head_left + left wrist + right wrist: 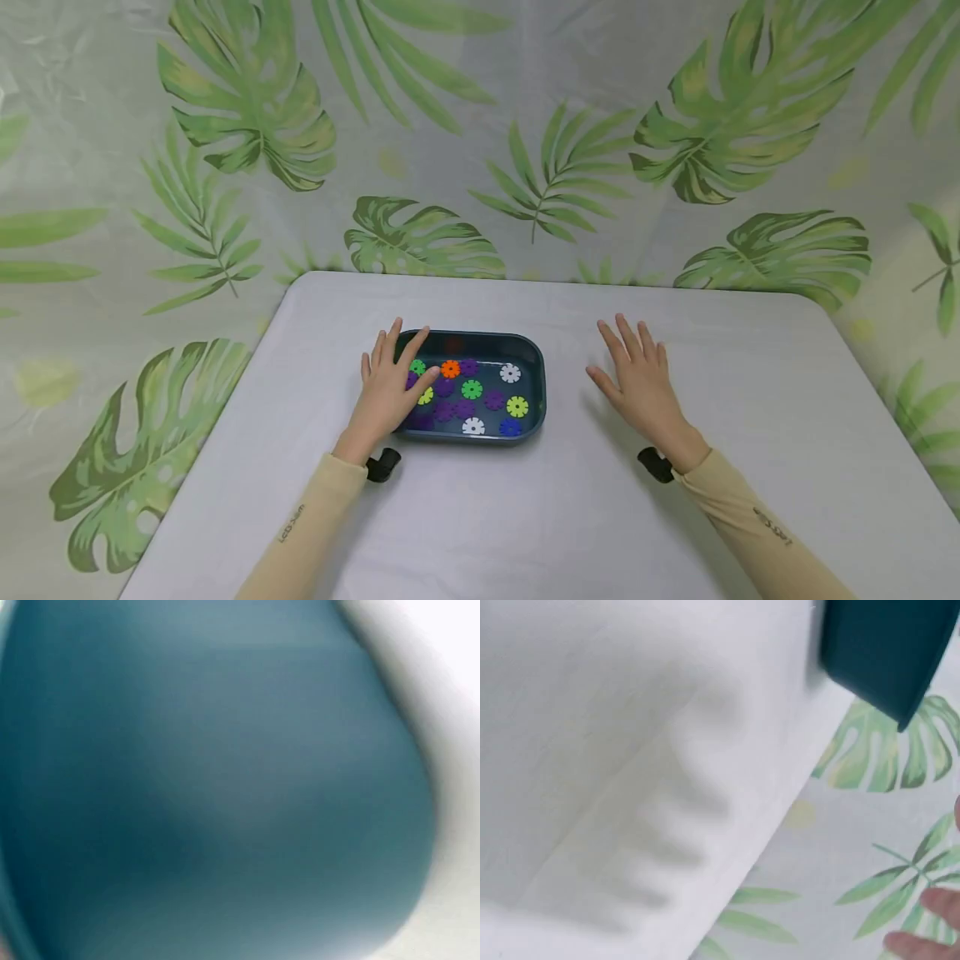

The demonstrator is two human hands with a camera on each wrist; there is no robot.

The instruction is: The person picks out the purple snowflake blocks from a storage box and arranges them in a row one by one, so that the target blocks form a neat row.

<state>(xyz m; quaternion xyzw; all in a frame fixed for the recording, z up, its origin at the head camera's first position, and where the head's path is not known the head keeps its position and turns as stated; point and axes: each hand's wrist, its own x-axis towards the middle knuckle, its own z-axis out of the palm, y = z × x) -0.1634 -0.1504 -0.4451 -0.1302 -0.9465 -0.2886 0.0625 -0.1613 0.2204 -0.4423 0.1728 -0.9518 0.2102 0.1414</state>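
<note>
A dark teal tray (529,358) lies on the white table, and flat notched discs in purple, green, yellow, white, orange and blue are spread over its bottom. Over the tray's left end is my left hand (388,390), fingers spread, hiding part of the rim and some discs; whether it touches the tray I cannot tell. The left wrist view is filled by the blurred tray wall (225,787). My right hand (642,385) hovers to the right of the tray with its fingers apart and nothing in it. Its fingertips (922,946) show at the right wrist view's edge.
The white table (555,517) has rounded far corners. Behind it hangs a pale cloth (570,50) printed with green leaves. A small black wrist device (384,465) sits under the left wrist, another black device (656,465) under the right.
</note>
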